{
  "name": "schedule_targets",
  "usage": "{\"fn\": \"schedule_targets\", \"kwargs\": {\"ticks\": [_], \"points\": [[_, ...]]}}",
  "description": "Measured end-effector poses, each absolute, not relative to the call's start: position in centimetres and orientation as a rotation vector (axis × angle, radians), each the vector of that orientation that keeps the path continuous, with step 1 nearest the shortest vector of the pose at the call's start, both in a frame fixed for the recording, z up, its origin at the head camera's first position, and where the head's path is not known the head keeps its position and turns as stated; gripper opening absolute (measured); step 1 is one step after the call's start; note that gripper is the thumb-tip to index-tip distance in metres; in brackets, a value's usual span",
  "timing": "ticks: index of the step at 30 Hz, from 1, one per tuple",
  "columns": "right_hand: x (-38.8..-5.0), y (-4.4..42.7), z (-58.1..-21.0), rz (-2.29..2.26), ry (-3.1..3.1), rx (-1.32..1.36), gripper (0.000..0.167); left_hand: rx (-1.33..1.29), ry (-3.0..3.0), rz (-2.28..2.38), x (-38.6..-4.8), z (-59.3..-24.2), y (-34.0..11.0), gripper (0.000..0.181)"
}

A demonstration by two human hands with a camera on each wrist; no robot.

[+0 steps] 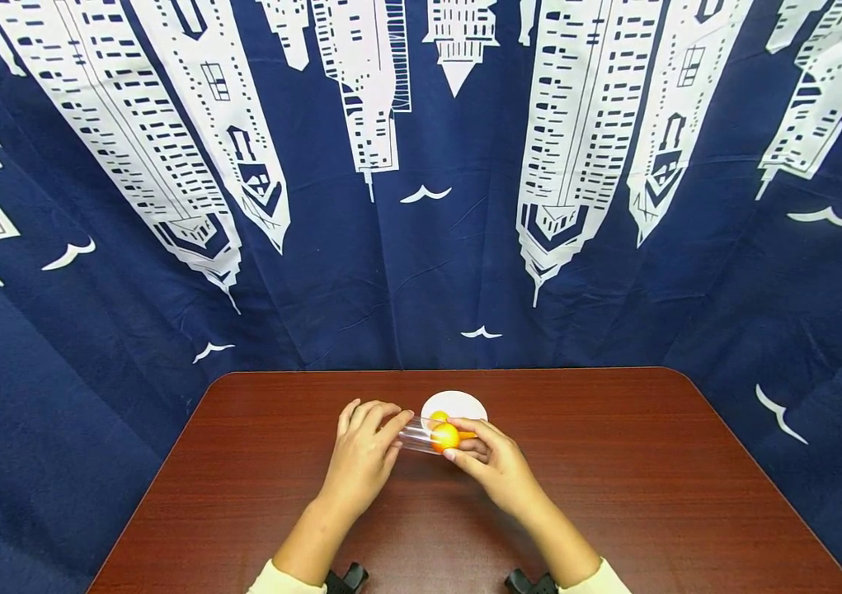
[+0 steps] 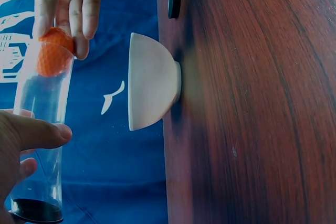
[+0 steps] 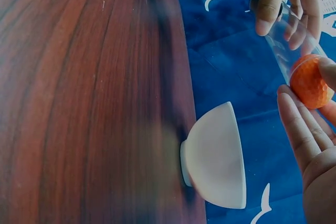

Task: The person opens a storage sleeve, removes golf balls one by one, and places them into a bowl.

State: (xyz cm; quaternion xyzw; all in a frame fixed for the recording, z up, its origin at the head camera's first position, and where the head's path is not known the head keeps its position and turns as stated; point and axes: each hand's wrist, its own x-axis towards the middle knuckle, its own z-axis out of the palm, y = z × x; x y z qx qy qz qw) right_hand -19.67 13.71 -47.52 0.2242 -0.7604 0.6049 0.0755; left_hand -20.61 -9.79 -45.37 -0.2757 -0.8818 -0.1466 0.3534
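My left hand (image 1: 363, 450) grips a clear plastic tube (image 2: 44, 98) with a black end (image 2: 37, 211). The tube is held above the table, its mouth toward my right hand (image 1: 498, 466). An orange dimpled golf ball (image 3: 310, 82) sits partly inside that mouth, and the right thumb and fingers pinch its outer side. Behind the hands stands a white bowl (image 1: 465, 402), with another orange ball (image 1: 439, 417) showing in it. The tube and right fingers cover part of the bowl in the head view.
A small round black lid-like piece (image 2: 174, 2) lies on the brown wooden table (image 1: 421, 528), seen in the left wrist view. Behind the table hangs a blue cloth (image 1: 450, 272) printed with white buildings and birds.
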Motion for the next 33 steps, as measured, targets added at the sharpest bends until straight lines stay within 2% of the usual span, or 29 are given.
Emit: {"fn": "schedule_targets", "kwargs": {"ticks": [16,25,33], "points": [[-20.7,14.3,-46.9,1.707,-2.212,0.675,0.041,-0.542,-2.368,-0.682,-20.8,-46.6,-9.9,0.058],[-22.2,14.8,-47.0,1.543,-2.375,0.612,0.043,-0.389,-2.495,-0.972,-20.9,-47.7,-10.3,0.057],[-23.4,15.0,-47.1,1.292,-2.464,0.680,0.041,-0.315,-2.572,-1.157,-21.0,-48.4,-10.4,0.053]]}}
